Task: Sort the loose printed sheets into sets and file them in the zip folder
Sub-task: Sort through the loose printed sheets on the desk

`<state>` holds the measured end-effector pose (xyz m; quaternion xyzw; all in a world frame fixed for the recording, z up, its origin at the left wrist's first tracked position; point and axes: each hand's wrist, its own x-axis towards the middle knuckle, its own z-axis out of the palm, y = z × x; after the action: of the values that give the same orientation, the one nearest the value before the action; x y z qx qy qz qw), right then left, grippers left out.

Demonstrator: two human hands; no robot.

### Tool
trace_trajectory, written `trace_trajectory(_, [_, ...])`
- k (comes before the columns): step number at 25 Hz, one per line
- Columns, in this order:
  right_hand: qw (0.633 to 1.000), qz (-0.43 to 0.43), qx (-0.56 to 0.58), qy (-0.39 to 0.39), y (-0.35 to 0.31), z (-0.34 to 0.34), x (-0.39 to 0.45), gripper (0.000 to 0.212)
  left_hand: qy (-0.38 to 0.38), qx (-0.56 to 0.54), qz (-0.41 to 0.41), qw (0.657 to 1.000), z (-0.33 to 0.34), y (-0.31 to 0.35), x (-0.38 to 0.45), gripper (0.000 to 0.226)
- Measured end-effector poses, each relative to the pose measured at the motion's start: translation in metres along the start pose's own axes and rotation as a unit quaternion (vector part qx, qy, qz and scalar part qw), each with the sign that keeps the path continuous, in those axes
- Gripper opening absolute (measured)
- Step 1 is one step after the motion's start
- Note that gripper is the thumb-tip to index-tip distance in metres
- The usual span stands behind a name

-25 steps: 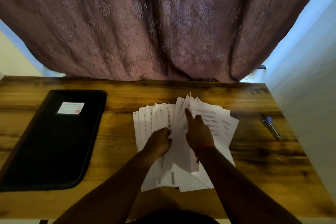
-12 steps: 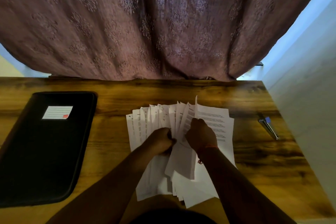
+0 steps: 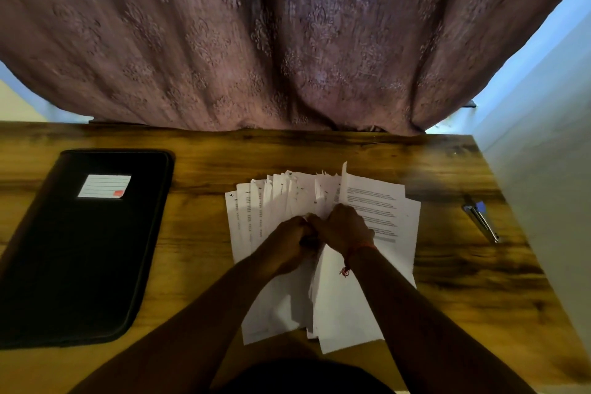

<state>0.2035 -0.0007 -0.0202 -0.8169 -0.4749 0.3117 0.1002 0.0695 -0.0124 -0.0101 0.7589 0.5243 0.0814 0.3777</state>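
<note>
- Printed sheets point(image 3: 323, 233), fanned at mid-desk, are gripped by the left hand point(image 3: 289, 241) and pinched by the right hand point(image 3: 343, 227).
- Paper is judged light, limp and slippery; edges are best pinched.
- Zip folder point(image 3: 86, 246) lies closed at left, well apart.
- Stapler point(image 3: 481, 217) is seen at right on the wooden desk point(image 3: 204, 233); nothing blocks the way.

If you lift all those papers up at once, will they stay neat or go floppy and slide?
The printed sheets look thin and are fanned out unevenly, so they would likely bend and droop. None look clipped together, so some may slip apart. Both the left hand and the right hand grip them, which probably helps keep them together.
</note>
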Motion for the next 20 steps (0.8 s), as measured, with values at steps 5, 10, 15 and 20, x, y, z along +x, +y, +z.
trace_trajectory(5, [0.996, -0.006, 0.093, -0.007, 0.005, -0.015, -0.008, 0.02, 0.126, -0.018, -0.055, 0.99, 0.006, -0.012, 0.007, 0.037])
trace_trajectory(10, [0.99, -0.042, 0.134, -0.026, 0.01, -0.019, -0.013, 0.028, 0.071, -0.05, -0.093, 0.992, 0.006, -0.017, 0.01, 0.029])
trace_trajectory(15, [0.979, -0.041, 0.198, 0.002, 0.01, -0.02, -0.019, 0.023, 0.108, -0.091, -0.147, 0.979, 0.003, -0.016, 0.008, 0.026])
trace_trajectory(20, [0.973, -0.059, 0.222, 0.014, 0.01, -0.021, -0.024, 0.027, 0.14, -0.116, -0.169, 0.969, 0.003, -0.02, 0.008, 0.031])
